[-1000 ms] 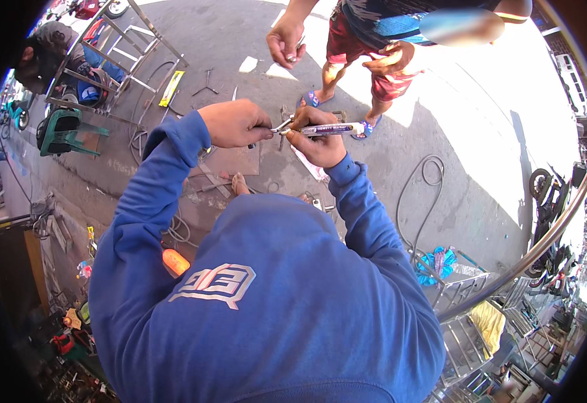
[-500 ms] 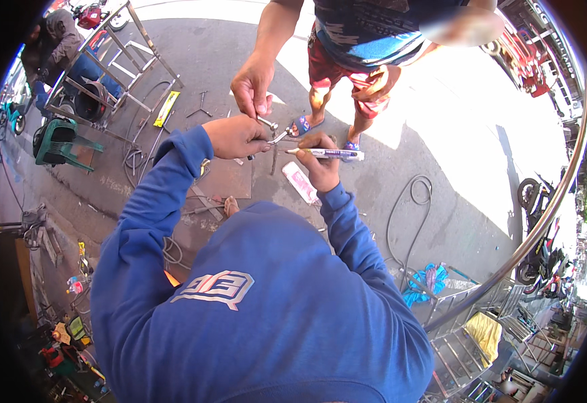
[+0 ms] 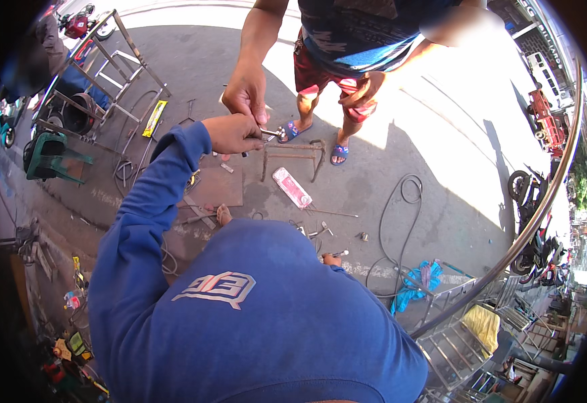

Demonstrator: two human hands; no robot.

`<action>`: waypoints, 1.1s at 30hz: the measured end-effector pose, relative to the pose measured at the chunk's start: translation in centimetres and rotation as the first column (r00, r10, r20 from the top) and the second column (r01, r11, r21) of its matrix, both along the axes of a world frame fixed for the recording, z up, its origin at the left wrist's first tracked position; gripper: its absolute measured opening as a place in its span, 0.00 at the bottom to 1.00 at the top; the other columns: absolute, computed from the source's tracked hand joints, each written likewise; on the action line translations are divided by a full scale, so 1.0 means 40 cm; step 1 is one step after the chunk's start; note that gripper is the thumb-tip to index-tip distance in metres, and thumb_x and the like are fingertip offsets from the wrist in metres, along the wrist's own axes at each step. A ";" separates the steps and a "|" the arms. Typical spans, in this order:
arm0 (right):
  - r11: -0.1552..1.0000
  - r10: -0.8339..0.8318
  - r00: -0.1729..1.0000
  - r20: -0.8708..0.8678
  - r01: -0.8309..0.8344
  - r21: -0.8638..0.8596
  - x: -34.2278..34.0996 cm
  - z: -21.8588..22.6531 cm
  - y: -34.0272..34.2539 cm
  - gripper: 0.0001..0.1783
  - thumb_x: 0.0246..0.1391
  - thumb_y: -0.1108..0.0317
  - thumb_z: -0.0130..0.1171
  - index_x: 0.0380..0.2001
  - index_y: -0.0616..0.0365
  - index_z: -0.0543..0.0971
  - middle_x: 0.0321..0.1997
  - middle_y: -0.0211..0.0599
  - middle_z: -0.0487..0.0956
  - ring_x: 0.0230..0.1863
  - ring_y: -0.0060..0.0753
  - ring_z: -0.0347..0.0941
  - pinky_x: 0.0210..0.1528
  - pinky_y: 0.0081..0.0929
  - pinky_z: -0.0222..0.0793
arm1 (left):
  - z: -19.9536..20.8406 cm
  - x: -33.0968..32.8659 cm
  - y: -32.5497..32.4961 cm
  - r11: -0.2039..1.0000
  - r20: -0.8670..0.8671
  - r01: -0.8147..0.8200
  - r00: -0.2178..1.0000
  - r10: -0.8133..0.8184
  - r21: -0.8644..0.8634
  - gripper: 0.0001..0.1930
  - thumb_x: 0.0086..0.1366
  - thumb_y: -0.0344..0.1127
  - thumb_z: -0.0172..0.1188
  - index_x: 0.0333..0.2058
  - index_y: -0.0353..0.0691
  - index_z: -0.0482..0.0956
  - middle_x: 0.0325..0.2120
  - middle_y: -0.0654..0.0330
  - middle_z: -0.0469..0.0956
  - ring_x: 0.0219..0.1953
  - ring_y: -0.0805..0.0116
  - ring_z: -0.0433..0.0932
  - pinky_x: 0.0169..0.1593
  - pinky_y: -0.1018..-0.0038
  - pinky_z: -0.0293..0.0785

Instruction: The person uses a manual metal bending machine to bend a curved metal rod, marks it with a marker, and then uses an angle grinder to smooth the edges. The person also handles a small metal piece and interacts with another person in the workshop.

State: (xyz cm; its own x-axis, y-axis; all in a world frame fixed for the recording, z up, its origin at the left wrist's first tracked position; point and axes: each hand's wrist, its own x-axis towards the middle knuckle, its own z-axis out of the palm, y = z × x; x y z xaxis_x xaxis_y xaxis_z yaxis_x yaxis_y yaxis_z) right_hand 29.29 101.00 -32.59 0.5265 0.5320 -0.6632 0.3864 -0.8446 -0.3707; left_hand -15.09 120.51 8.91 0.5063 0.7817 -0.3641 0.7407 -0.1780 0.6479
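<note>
My left hand is closed, its fingertips pinching a small bent metal rod that is mostly hidden now. Right beside it, another person's hand holds a short shiny metal piece like a bolt. The two metal pieces overlap in view, so whether they touch is unclear. Low by my right side, my right hand is mostly covered by my body; the white end of a marker sticks out of it.
On the ground lie a pink-and-white package, a rusty metal frame, a looped cable and a yellow packet. A metal frame and a green plastic chair stand left. Blue cloth lies right.
My right hand has drawn back from the metal pieces down to my right side, taking the marker along. My left hand and the other person's hand remain close together.
</note>
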 end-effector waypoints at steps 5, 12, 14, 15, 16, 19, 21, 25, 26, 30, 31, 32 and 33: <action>0.979 -0.128 0.959 -0.254 0.163 0.122 0.034 -0.040 -0.053 0.12 0.44 0.71 0.60 0.36 0.57 0.79 0.20 0.41 0.76 0.21 0.34 0.74 0.26 0.31 0.70 | -0.007 -0.002 0.031 0.996 0.042 0.083 0.996 -0.082 -0.024 0.12 0.63 0.36 0.54 0.34 0.31 0.78 0.25 0.56 0.79 0.28 0.67 0.79 0.32 0.72 0.72; 0.870 0.052 0.876 -0.480 0.196 0.452 -0.141 0.153 0.183 0.16 0.54 0.76 0.47 0.46 0.55 0.73 0.28 0.41 0.78 0.22 0.27 0.74 0.23 0.24 0.71 | -0.024 0.000 0.068 0.985 0.004 0.161 0.987 -0.162 0.059 0.12 0.61 0.36 0.55 0.33 0.30 0.78 0.21 0.53 0.77 0.26 0.64 0.77 0.33 0.68 0.71; 0.794 0.128 0.847 -0.515 0.224 0.566 -0.207 0.242 0.256 0.13 0.53 0.75 0.50 0.44 0.60 0.73 0.27 0.40 0.78 0.22 0.27 0.75 0.25 0.24 0.70 | -0.021 0.005 0.074 0.979 -0.004 0.190 0.982 -0.190 0.076 0.13 0.61 0.36 0.54 0.33 0.30 0.79 0.20 0.54 0.78 0.24 0.65 0.77 0.32 0.69 0.71; 0.762 0.154 0.823 -0.546 0.252 0.596 -0.233 0.281 0.284 0.13 0.53 0.75 0.50 0.43 0.61 0.73 0.27 0.40 0.78 0.23 0.27 0.75 0.25 0.23 0.71 | -0.018 0.008 0.077 0.973 -0.017 0.214 0.977 -0.213 0.091 0.13 0.61 0.36 0.54 0.33 0.30 0.79 0.20 0.54 0.78 0.25 0.65 0.78 0.32 0.69 0.71; 0.733 0.191 0.813 -0.550 0.255 0.631 -0.256 0.314 0.305 0.13 0.53 0.74 0.51 0.43 0.61 0.73 0.27 0.39 0.78 0.23 0.26 0.75 0.26 0.23 0.71 | -0.015 0.011 0.078 0.967 -0.040 0.232 0.973 -0.229 0.105 0.13 0.61 0.36 0.55 0.34 0.30 0.79 0.20 0.54 0.78 0.25 0.65 0.78 0.33 0.69 0.71; 0.678 0.301 0.800 -0.520 0.204 0.706 -0.293 0.378 0.332 0.12 0.53 0.74 0.52 0.43 0.62 0.73 0.27 0.37 0.78 0.23 0.24 0.74 0.27 0.22 0.72 | -0.006 0.019 0.083 0.977 -0.021 0.210 0.978 -0.210 0.028 0.13 0.61 0.36 0.55 0.34 0.31 0.79 0.21 0.55 0.79 0.25 0.64 0.78 0.33 0.69 0.72; 0.682 0.321 0.798 -0.510 0.179 0.709 -0.301 0.390 0.325 0.12 0.53 0.74 0.53 0.43 0.63 0.73 0.27 0.37 0.78 0.23 0.24 0.74 0.28 0.22 0.72 | -0.003 0.022 0.084 0.977 -0.018 0.212 0.977 -0.212 0.024 0.13 0.61 0.36 0.55 0.34 0.31 0.79 0.21 0.55 0.79 0.25 0.64 0.78 0.33 0.69 0.72; 0.739 0.270 0.809 -0.523 0.174 0.651 -0.300 0.373 0.279 0.13 0.53 0.74 0.53 0.44 0.62 0.73 0.27 0.37 0.78 0.23 0.23 0.73 0.27 0.21 0.70 | -0.005 0.021 0.087 0.962 -0.005 0.258 0.966 -0.259 0.085 0.13 0.61 0.36 0.54 0.35 0.31 0.80 0.21 0.55 0.79 0.25 0.64 0.78 0.33 0.68 0.72; 0.753 0.266 0.804 -0.532 0.171 0.635 -0.301 0.366 0.265 0.14 0.53 0.74 0.53 0.45 0.61 0.72 0.27 0.37 0.78 0.23 0.24 0.73 0.27 0.21 0.70 | -0.007 0.020 0.087 0.963 0.009 0.258 0.966 -0.260 0.078 0.12 0.61 0.37 0.54 0.33 0.32 0.79 0.21 0.54 0.79 0.25 0.63 0.78 0.34 0.68 0.71; 0.792 0.249 0.814 -0.525 0.141 0.594 -0.297 0.349 0.223 0.15 0.53 0.74 0.53 0.46 0.60 0.72 0.28 0.36 0.78 0.23 0.23 0.73 0.27 0.21 0.69 | -0.017 0.020 0.091 0.971 0.007 0.236 0.972 -0.236 0.040 0.12 0.61 0.38 0.55 0.32 0.32 0.79 0.22 0.53 0.78 0.27 0.61 0.77 0.34 0.67 0.71; 0.813 0.229 0.841 -0.490 0.112 0.571 -0.297 0.348 0.218 0.15 0.53 0.74 0.53 0.46 0.60 0.72 0.28 0.35 0.78 0.23 0.23 0.72 0.27 0.21 0.69 | -0.020 0.020 0.092 0.973 0.010 0.230 0.973 -0.231 0.027 0.12 0.61 0.38 0.55 0.32 0.32 0.79 0.22 0.53 0.78 0.27 0.61 0.77 0.34 0.67 0.71; 0.790 0.262 0.820 -0.509 0.121 0.601 -0.296 0.349 0.215 0.15 0.53 0.74 0.53 0.46 0.61 0.72 0.27 0.35 0.78 0.23 0.23 0.72 0.27 0.21 0.69 | -0.022 0.021 0.092 0.971 0.002 0.236 0.972 -0.236 0.035 0.12 0.61 0.37 0.55 0.32 0.32 0.79 0.22 0.53 0.78 0.27 0.61 0.77 0.34 0.67 0.71; 0.783 0.270 0.823 -0.501 0.115 0.611 -0.295 0.350 0.215 0.15 0.53 0.74 0.53 0.45 0.61 0.72 0.27 0.35 0.78 0.23 0.23 0.72 0.27 0.21 0.69 | -0.024 0.021 0.093 0.969 0.002 0.242 0.970 -0.242 0.045 0.12 0.61 0.37 0.55 0.32 0.32 0.79 0.22 0.53 0.78 0.27 0.61 0.77 0.34 0.67 0.71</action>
